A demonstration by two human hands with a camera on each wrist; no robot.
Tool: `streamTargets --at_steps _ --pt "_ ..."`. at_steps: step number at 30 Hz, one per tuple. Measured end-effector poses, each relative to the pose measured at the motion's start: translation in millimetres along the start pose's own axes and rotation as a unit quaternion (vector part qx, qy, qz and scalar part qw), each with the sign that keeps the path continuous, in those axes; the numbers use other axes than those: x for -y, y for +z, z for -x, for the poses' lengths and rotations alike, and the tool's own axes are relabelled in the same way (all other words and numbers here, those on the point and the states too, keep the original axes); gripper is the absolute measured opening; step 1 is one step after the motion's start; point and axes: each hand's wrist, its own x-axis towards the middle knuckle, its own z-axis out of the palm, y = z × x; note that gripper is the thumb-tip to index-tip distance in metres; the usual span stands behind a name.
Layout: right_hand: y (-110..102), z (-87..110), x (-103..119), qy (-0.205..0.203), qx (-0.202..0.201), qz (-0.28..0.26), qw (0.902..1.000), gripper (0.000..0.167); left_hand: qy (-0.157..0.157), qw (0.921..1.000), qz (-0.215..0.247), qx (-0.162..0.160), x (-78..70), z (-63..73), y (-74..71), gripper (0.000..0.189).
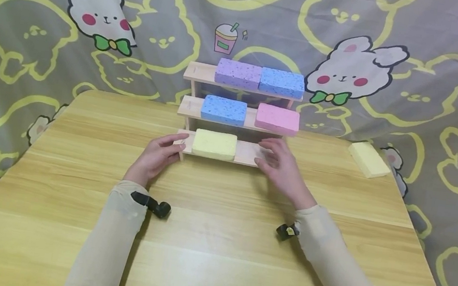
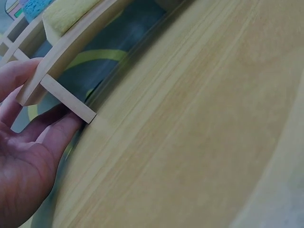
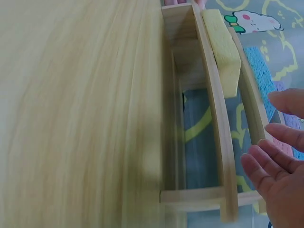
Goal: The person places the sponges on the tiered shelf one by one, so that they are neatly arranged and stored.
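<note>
A three-tier wooden rack [image 1: 247, 153] holds rectangular sponges. On its lowest tier lies a yellow sponge [image 1: 214, 144]. A speckled blue sponge [image 1: 224, 110] and a pink sponge [image 1: 278, 118] lie on the middle tier; a purple sponge [image 1: 237, 74] and another blue sponge [image 1: 282, 82] sit side by side on top. My left hand [image 1: 153, 157] grips the lowest tier's left end, with fingers above the board and others by the leg [image 2: 69, 99]. At the right end, my right hand [image 1: 282, 172] hovers with its fingers [image 3: 271, 161] spread and nothing between them.
A second pale yellow sponge [image 1: 369, 160] lies on the wooden table [image 1: 207, 237] toward its back right corner. Behind the rack hangs a grey patterned cloth [image 1: 271, 31] with rabbit drawings. Both wrists carry small black cameras [image 1: 162, 209].
</note>
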Motion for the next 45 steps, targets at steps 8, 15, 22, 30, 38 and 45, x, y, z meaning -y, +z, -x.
streamTargets --at_steps 8,15,22,30,38,45 --pt "-13 8.0 -10 -0.001 -0.012 0.025 0.9996 0.040 0.001 1.0000 -0.003 -0.002 -0.3 0.1 -0.1 0.047" --pt "-28 17.2 -19 -0.017 -0.028 0.035 0.9989 0.035 0.014 0.9993 -0.033 -0.010 -3.4 0.1 1.0 0.045" --pt "-43 27.5 -30 -0.007 -0.032 0.059 0.9977 0.030 0.044 0.9953 -0.079 -0.035 -0.9 -2.3 5.9 0.040" --pt "-65 41.4 -37 0.026 -0.028 0.069 0.9969 0.034 0.065 0.9916 -0.097 -0.055 2.9 -3.5 7.6 0.036" --pt "-95 59.2 -46 0.052 -0.054 0.085 0.9935 0.036 0.047 0.9921 -0.100 -0.060 1.1 -1.3 7.1 0.038" --pt "-118 73.6 -60 0.070 -0.083 0.106 0.9884 0.036 0.032 0.9948 -0.081 -0.054 0.0 -2.6 8.2 0.040"
